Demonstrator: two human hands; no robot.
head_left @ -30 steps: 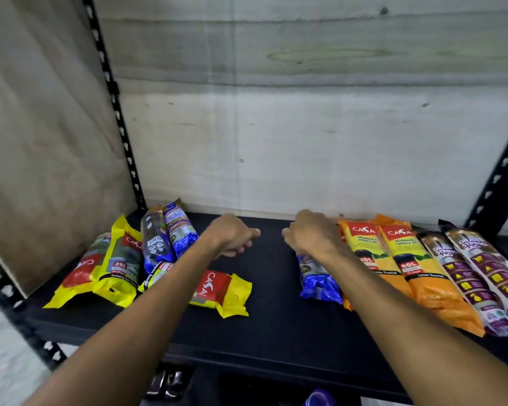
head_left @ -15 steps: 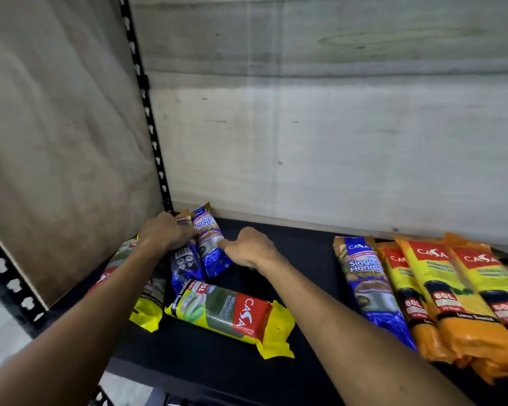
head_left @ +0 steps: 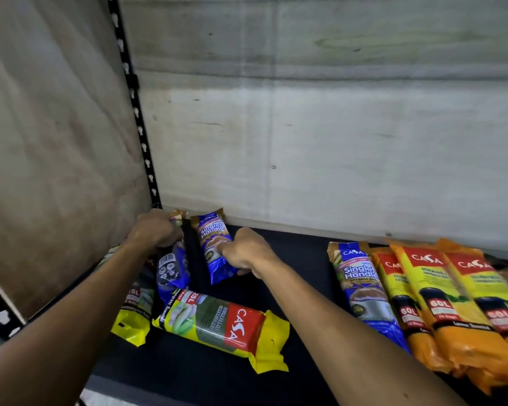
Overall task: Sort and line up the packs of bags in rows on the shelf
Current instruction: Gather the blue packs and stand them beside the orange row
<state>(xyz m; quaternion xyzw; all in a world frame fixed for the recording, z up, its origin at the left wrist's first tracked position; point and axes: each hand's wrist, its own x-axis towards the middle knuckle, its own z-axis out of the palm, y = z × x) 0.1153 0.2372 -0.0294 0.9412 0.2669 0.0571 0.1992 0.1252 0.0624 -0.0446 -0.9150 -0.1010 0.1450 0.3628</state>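
On the black shelf [head_left: 299, 276], at the back left, two blue packs lie side by side with a dark gap between them. My left hand [head_left: 154, 230] grips the left blue pack [head_left: 172, 266] near its top. My right hand [head_left: 245, 253] holds the right blue pack [head_left: 213, 247] at its right side, fingers on its face. A yellow pack with a red label [head_left: 217, 323] lies crosswise in front of them. Another yellow pack [head_left: 134, 312] lies partly under my left forearm. At the right a third blue pack [head_left: 364, 288] lies beside several orange packs [head_left: 440, 303].
A wooden side panel [head_left: 56, 142] and a black perforated upright [head_left: 135, 106] close the left end. A pale wooden back wall [head_left: 320, 156] stands behind the packs. The shelf's front edge runs along the bottom of the view.
Both hands moved from the shelf's middle to the left and took hold of the two blue packs. The two packs now lie further apart. The view swung left.
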